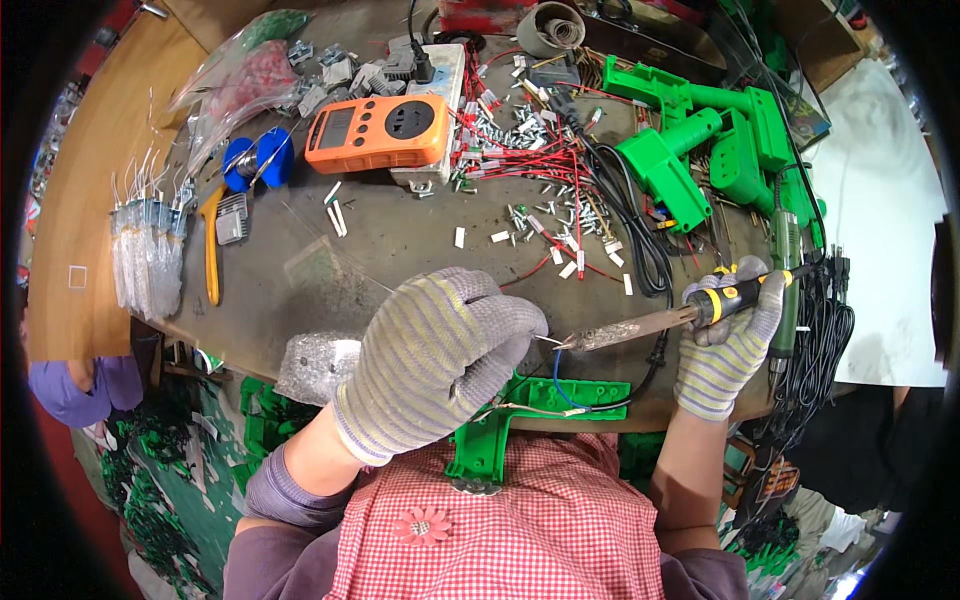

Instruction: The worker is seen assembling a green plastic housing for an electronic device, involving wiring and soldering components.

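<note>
In the gloved fist of my right hand [728, 345] is a soldering iron [635, 328], black and yellow at the handle, its tip pointing left. My left hand [435, 345], also gloved, has thumb and fingers pinched on a thin silvery solder wire [547, 339], whose end is close to the iron's tip. Just below the tip, a blue wire [557, 375] bends down to a green plastic housing half [483, 450] at the table's front edge. A black cable also lies across that housing. My left fingers hide part of the solder wire.
An orange meter [380, 135] rests on a pale box, near a blue solder spool [257, 160]. Screws and red wires [560, 165] are scattered beyond my hands. Green housings [670, 165] and black cables [820, 370] lie right; bagged boards [148, 250] and yellow-handled cutters [212, 245] left.
</note>
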Motion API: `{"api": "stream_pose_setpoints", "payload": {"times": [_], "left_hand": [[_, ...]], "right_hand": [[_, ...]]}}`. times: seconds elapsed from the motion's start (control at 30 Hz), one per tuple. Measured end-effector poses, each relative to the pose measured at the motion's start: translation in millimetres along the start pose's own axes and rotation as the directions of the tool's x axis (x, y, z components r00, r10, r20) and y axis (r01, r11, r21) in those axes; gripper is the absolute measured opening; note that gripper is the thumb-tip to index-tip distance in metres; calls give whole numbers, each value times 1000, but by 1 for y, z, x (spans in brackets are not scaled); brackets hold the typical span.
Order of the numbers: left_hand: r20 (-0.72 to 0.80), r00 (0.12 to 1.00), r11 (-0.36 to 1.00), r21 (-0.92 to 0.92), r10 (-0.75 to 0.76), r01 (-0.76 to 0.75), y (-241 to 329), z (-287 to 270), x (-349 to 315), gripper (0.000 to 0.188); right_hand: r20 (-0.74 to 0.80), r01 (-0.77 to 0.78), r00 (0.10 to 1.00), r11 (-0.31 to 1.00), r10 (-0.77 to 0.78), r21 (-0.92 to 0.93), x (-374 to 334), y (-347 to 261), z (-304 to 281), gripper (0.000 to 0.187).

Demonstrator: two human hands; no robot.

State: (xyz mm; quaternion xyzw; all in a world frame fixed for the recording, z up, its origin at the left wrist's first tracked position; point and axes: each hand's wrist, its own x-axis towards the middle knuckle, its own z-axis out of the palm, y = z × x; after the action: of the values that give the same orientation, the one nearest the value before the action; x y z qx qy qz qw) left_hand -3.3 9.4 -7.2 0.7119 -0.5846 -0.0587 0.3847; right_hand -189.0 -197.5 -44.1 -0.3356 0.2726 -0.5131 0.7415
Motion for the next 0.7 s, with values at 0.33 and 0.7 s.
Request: {"api": "stream_pose_setpoints", "payload": {"times": [0.33, 0.7], "left_hand": [[-82, 993, 991, -111, -80, 71, 2, -15, -2, 12], [-107, 980, 971, -192, -167, 145, -2, -15, -29, 10]], "right_hand": [[17, -8, 1000, 999, 9, -33, 0, -7, 5, 34], [171, -94, 976, 967, 136, -236, 54, -20, 76, 30]]}}
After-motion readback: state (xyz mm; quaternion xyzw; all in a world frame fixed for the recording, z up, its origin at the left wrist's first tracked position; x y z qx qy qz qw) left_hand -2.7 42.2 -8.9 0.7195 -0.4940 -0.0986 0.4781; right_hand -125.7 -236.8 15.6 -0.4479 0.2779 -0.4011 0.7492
